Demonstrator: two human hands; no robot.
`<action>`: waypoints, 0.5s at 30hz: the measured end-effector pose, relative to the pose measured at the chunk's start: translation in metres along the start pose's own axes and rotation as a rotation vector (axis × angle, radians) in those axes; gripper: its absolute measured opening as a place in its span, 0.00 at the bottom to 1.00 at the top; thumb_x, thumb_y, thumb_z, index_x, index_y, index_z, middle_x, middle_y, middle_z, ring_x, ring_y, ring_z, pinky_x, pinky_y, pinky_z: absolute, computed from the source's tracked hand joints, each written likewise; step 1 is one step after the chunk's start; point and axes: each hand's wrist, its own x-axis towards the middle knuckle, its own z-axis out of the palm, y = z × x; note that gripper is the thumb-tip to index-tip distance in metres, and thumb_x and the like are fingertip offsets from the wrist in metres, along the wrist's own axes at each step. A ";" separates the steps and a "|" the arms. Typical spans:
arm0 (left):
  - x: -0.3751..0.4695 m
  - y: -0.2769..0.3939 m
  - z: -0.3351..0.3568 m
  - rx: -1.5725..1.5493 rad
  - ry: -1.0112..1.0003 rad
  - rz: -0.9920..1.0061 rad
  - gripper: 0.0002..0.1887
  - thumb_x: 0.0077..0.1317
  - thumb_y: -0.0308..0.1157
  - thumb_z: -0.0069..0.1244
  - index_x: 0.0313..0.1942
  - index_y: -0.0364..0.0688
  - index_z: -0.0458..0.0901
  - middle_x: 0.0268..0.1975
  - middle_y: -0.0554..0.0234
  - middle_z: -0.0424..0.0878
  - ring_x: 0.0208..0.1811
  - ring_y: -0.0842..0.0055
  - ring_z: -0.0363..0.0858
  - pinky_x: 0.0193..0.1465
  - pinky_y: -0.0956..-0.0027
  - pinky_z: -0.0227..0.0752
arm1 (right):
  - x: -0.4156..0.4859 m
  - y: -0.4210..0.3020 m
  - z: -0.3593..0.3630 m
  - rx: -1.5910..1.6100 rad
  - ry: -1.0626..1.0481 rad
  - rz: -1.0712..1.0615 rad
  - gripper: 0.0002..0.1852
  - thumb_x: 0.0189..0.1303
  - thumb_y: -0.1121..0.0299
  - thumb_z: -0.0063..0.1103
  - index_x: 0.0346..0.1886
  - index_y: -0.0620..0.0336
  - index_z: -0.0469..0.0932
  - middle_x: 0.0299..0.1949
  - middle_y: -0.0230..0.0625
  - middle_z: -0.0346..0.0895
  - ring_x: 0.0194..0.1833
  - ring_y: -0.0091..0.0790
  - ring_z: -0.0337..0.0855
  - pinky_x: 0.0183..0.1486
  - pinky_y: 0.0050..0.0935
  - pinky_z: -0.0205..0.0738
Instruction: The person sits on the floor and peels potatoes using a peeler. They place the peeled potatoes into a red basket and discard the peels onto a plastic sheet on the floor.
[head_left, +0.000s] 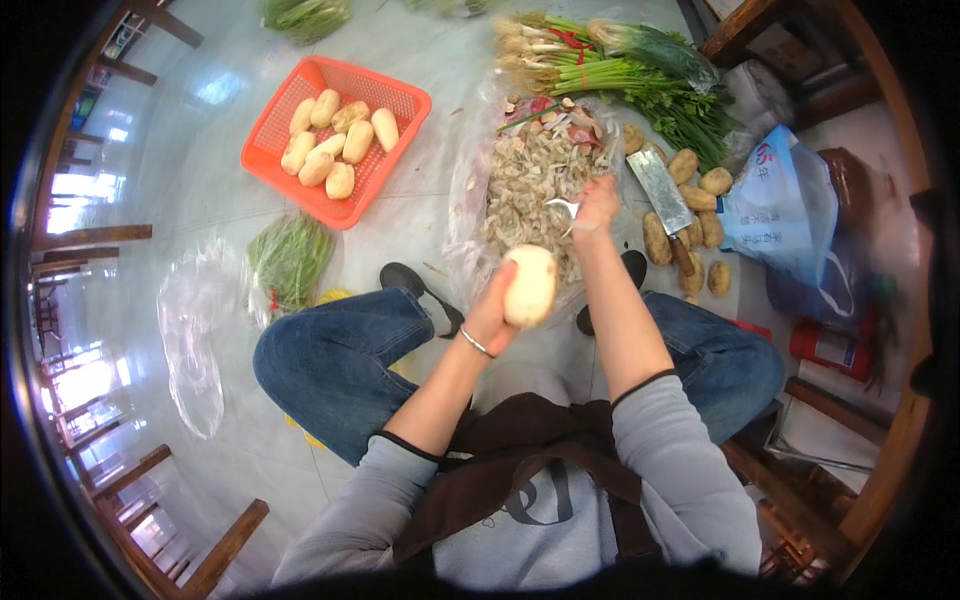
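My left hand (493, 309) grips a pale peeled potato (531, 286), with a small dark spot near its upper right. My right hand (597, 202) is closed around a peeler (562, 206), whose curved, light-coloured head points left; its handle is mostly hidden by the fingers. The peeler is apart from the potato, above and to the right of it. Below both hands, a clear plastic bag (466, 217) lies spread on the floor, heaped with potato peelings (525, 176) and other vegetable scraps.
An orange plastic basket (259, 154) holds several peeled potatoes. At right, a cleaver (660, 191) rests across unpeeled potatoes (658, 238), beside a blue-and-white bag (780, 195). Green onions and celery (611, 75) lie beyond. Bagged greens (290, 255) sit near my left knee.
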 end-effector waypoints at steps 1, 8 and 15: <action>-0.001 0.000 0.000 -0.022 -0.010 -0.010 0.24 0.63 0.49 0.34 0.52 0.42 0.63 0.48 0.58 0.72 0.45 0.68 0.74 0.46 0.57 0.69 | 0.004 -0.004 0.000 0.034 -0.020 0.054 0.13 0.60 0.59 0.43 0.22 0.53 0.65 0.13 0.25 0.59 0.14 0.20 0.58 0.15 0.20 0.50; 0.009 -0.002 -0.015 0.022 0.034 0.028 0.20 0.64 0.42 0.36 0.53 0.41 0.62 0.48 0.61 0.71 0.45 0.74 0.73 0.45 0.68 0.70 | -0.085 -0.017 0.006 -0.303 -0.484 0.188 0.14 0.61 0.59 0.42 0.23 0.56 0.66 0.12 0.26 0.60 0.12 0.22 0.58 0.14 0.23 0.52; -0.001 -0.011 -0.018 0.020 -0.042 0.129 0.25 0.64 0.49 0.33 0.54 0.39 0.62 0.49 0.58 0.71 0.50 0.69 0.70 0.53 0.64 0.64 | -0.027 -0.032 0.005 -0.190 -0.228 -0.015 0.15 0.62 0.57 0.39 0.24 0.55 0.64 0.15 0.26 0.61 0.14 0.21 0.57 0.16 0.22 0.54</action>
